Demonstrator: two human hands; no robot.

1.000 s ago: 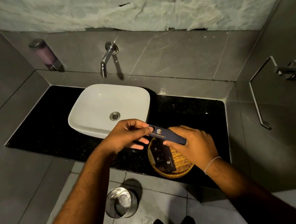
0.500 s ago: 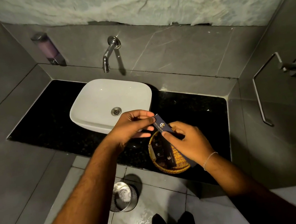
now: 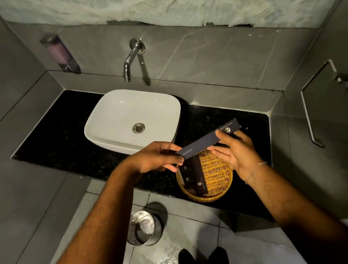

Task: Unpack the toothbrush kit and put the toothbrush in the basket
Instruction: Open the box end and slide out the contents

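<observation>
a metal bin point(image 3: 144, 228) stands on the wet floor point(image 3: 184, 238) nearest the person. above it, a wicker basket point(image 3: 217, 176) sits at the front edge of the black bench point(image 3: 56, 136), with about 3 small dark boxes point(image 3: 191, 174) lying in its left half. over the basket both hands hold a long dark kit box point(image 3: 209, 139), still closed and tilted up to the right. the left hand point(image 3: 156, 158) has its fingers point(image 3: 174, 160) pinched on the box's near left end. the right hand point(image 3: 239, 152) has its thumb pressed on the box near the far end, the other fingers spread loosely beneath. the toothbrush itself is not visible. behind sit a white sink point(image 3: 132, 117) and a wall tap point(image 3: 131, 58).
</observation>
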